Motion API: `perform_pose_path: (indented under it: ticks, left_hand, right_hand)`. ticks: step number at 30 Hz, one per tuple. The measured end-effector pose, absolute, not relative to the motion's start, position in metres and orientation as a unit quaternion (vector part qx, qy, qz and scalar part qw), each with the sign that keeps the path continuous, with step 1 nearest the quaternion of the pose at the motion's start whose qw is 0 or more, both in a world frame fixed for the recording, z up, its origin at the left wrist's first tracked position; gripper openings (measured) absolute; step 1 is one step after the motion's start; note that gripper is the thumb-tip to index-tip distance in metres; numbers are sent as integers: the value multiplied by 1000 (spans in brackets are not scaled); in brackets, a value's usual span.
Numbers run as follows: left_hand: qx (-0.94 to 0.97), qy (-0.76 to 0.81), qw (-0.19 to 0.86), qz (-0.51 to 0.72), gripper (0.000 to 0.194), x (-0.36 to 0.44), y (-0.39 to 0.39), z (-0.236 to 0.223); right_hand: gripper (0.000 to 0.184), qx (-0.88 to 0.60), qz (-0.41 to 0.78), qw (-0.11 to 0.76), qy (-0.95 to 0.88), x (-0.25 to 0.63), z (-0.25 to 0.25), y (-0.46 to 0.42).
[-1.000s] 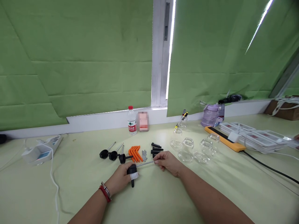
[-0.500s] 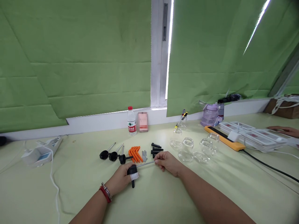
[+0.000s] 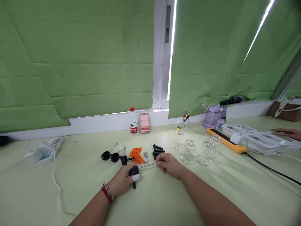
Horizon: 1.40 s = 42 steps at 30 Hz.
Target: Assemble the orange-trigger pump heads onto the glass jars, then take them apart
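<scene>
My left hand (image 3: 124, 178), its thumb wrapped in white tape, is closed round a black cap (image 3: 134, 171) with a thin metal rod (image 3: 147, 165) pointing right. A black stub sticks out of the cap toward me. With thumb and fingers, my right hand (image 3: 168, 164) pinches the rod's far end; the tip is hidden. Behind my left hand lie more black caps with rods (image 3: 114, 157) and several orange bent pieces (image 3: 136, 155). Small metal screws or pins (image 3: 146, 157) rest beside them. Black ridged pieces (image 3: 158, 150) lie just behind my right hand.
Clear glass jars (image 3: 189, 145) and round clear pieces (image 3: 187, 158) stand or lie to the right. Farther back are a water bottle (image 3: 134, 124) and a purple jug (image 3: 211, 117). An orange power strip (image 3: 227, 141) lies right, near another person's hand (image 3: 288, 133).
The view has shifted slightly, so everything appears a little farther right. Both hands keep the same hold on the cap and rod.
</scene>
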<state>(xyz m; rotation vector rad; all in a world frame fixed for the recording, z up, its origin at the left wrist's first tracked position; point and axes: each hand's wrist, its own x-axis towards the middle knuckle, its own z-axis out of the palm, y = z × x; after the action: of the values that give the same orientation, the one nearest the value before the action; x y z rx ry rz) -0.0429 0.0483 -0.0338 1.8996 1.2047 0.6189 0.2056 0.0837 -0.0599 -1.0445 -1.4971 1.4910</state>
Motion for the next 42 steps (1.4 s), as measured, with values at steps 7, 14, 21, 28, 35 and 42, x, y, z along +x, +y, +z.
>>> perform_pose_path:
  ticks: [7,14,21,28,35,42]
  left_hand:
    - [751,478,387,241,27,-44,48,-34]
    - [751,477,389,239,28,-43,47,-32]
    - [743,491,387,239,31,-45,50,-39]
    - [748,486,381,243,32,-42,48,-34]
    - [754,478,384,237,30,-42,46,-31]
    - [757,477,374,242,31,-41,46,-29]
  right_hand:
    - [30,-405,598,391,-571,209,-58,84]
    - [27,-407,595,382,-578,208,-57,83]
    - [27,-400,593,371,-592,209,-57,83]
    - [32,-398,598,366,-592,209,-55,82]
    - [33,-403,598,364,-589,208,-53,81]
    - [32,-411,592,360,-593,208,-55,81]
